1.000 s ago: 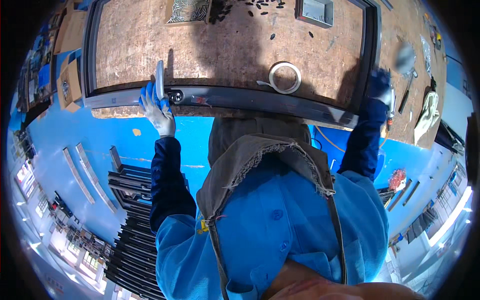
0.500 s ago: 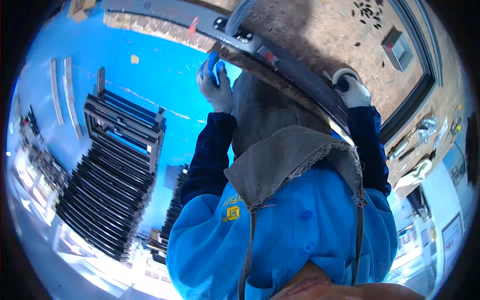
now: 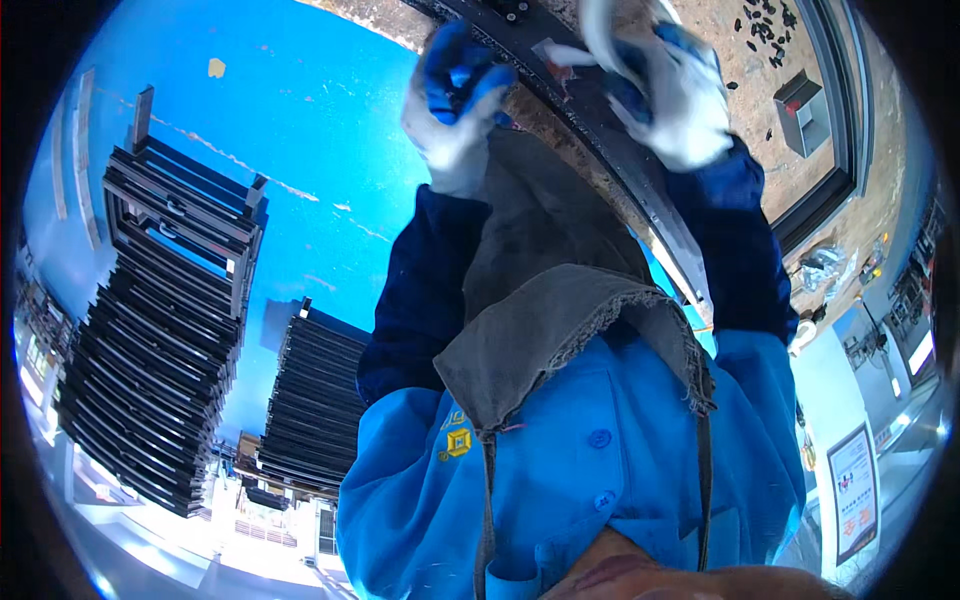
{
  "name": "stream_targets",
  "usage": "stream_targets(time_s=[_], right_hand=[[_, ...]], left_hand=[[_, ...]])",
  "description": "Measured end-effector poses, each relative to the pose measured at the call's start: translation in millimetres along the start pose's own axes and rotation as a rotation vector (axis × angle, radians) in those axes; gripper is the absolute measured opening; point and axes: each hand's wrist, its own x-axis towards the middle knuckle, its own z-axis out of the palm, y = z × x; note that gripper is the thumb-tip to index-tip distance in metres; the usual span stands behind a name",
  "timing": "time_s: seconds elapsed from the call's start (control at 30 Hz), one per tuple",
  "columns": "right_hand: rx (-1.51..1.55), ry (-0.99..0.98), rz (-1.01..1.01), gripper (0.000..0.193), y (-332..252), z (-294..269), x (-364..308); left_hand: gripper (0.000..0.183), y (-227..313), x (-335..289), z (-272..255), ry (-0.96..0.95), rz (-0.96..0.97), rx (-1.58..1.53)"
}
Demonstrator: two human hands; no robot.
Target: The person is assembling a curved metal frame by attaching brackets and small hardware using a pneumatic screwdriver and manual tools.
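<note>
A long dark metal profile runs diagonally along the near edge of the brown work table. My left hand, in a white glove with blue-coated fingers, is at the profile's edge. Its fingers are curled in toward the thumb; anything between them is hidden. My right hand, gloved alike and smeared by motion, is closed around a white ring-shaped roll that looks like tape. Just left of that hand, a small clear and reddish scrap lies on the profile.
A small grey metal box and several small black pieces lie on the table, inside a dark frame. Stacks of black frames and black bars stand on the blue floor at left.
My right hand has lifted and moved up and left with the roll, close to my left hand. My left hand has moved up to the profile and its fingers have curled in.
</note>
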Motion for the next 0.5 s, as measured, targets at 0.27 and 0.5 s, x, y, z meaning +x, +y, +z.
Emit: stream_targets(time_s=[0.27,0.5], right_hand=[[-0.187,-0.004,-0.101,0.051,-4,15,66],[0.145,0.216,-0.129,0.044,15,39,91]], left_hand=[[0.057,22,62,7,-0.194,0.274,0.541],[0.036,10,93,-10,-0.399,0.449,0.578]])
